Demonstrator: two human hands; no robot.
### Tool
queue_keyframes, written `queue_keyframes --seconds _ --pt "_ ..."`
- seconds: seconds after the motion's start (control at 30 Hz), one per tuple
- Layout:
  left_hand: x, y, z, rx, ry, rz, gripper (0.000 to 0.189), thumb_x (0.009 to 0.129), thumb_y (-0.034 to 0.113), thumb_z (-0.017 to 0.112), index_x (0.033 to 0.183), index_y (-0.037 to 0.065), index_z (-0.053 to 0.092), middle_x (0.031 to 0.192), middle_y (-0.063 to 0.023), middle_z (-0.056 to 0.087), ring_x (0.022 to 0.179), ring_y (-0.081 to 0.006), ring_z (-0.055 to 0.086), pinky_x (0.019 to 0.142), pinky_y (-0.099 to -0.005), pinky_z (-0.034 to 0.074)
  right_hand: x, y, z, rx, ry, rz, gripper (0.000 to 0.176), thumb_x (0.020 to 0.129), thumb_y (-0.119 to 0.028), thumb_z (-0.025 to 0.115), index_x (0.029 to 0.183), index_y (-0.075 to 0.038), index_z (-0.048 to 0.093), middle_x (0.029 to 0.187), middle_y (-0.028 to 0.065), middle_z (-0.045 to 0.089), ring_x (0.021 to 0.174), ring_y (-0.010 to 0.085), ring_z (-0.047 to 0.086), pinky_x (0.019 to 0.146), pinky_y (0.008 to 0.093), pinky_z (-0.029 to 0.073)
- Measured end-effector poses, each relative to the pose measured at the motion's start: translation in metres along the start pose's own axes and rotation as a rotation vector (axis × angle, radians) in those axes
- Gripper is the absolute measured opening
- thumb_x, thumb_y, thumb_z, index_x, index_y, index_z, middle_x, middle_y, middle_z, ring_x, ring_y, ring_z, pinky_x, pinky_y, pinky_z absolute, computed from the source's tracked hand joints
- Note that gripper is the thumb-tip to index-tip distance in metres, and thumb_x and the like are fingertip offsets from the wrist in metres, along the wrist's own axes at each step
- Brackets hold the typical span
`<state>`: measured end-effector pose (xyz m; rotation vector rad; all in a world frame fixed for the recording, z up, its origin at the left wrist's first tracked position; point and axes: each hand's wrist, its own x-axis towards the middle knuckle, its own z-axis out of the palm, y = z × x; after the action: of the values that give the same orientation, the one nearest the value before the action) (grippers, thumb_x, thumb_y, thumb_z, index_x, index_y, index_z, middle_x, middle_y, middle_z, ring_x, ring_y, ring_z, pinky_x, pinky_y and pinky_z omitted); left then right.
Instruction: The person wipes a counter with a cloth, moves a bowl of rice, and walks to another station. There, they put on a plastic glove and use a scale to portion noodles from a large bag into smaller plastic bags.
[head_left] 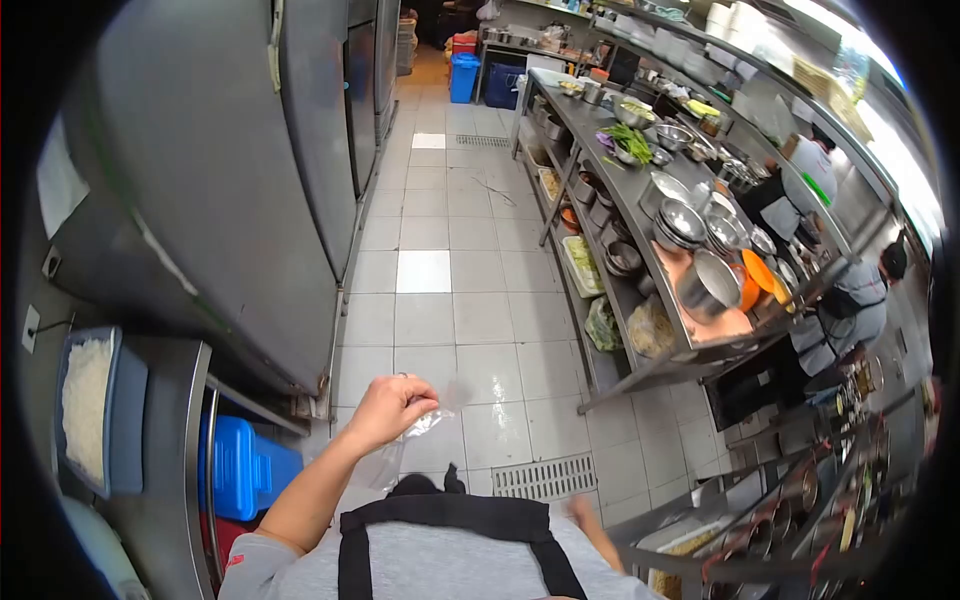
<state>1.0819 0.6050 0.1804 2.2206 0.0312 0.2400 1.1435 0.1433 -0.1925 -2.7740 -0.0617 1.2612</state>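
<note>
My left hand (393, 412) is raised in front of my body, its thumb and fingers pinched together. From the pinch hangs a clear plastic bag (378, 467), thin and crumpled, partly see-through against the floor tiles. What the bag contains, if anything, I cannot make out. My right hand (580, 509) hangs low on the right, close to my apron and above the floor drain; it is smeared and its fingers are not distinct. A black apron (445, 512) crosses my chest over a grey shirt.
A tiled aisle (485, 375) runs between tall steel fridges (200, 180) and a steel table (590, 125) crowded with pots and bowls. At left, a grey tub (128, 410) of white grains stands over a blue bin (235, 465). Two people work beyond the table.
</note>
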Motion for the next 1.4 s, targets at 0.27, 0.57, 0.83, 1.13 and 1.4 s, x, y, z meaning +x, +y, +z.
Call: queue_keyframes --seconds 0.27,0.57,0.83,1.13,1.4 --pt "0.221 -0.137 -0.022 0.268 0.231 -0.19 0.019 0.062 0.016 0.071 0.064 0.002 0.059 0.054 -0.0126 0.055 0.052 -0.0222 0.057 0.052 -0.0321 0.043 0.011 -0.48 -0.428 0.1 -0.253 -1.323 0.082 0.068 -0.039 0.071 0.132 -0.004 0.032 0.116 0.0182 0.052 0.108 0.0281 0.05 0.091 0.0366 0.04" --pt "0.56 -0.219 -0.072 -0.653 -0.194 -0.149 0.014 0.072 0.013 0.068 0.075 0.001 0.06 0.071 -0.0025 0.061 0.061 -0.0118 0.056 0.054 -0.0269 0.045 0.156 -0.553 -0.634 0.856 -0.043 -1.087 0.04 0.069 0.0 0.068 0.105 -0.004 0.052 0.077 0.0024 0.058 0.073 0.0093 0.056 0.068 0.0244 0.047" --pt "0.887 -0.294 -0.094 -0.52 -0.086 -0.276 0.021 0.077 0.02 0.066 0.064 0.006 0.056 0.058 0.0028 0.054 0.051 -0.0041 0.044 0.045 -0.0201 0.035 0.373 -0.566 -0.815 1.162 0.25 -0.937 0.016 0.08 -0.001 0.058 0.095 -0.003 0.054 0.078 0.0017 0.059 0.071 0.0086 0.055 0.064 0.0215 0.044" --pt "1.157 -0.355 -0.216 0.026 0.119 -0.331 0.031 0.074 0.021 0.067 0.054 0.002 0.052 0.048 0.0026 0.047 0.045 -0.0045 0.038 0.042 -0.0238 0.031 0.515 -0.799 -1.077 0.635 0.497 -1.253 0.033 0.075 -0.016 0.065 0.1 0.002 0.054 0.087 0.0081 0.06 0.087 0.0128 0.055 0.079 0.0244 0.041" --pt "1.377 -0.497 -0.29 -0.396 -0.087 -0.34 0.024 0.065 0.021 0.075 0.071 0.0 0.064 0.064 -0.0058 0.061 0.059 -0.0111 0.054 0.059 -0.0263 0.044 0.726 -0.992 -1.224 0.64 -0.219 -1.091 0.021 0.075 0.0 0.058 0.095 0.0 0.057 0.071 0.0013 0.059 0.064 0.0084 0.054 0.061 0.0223 0.043"
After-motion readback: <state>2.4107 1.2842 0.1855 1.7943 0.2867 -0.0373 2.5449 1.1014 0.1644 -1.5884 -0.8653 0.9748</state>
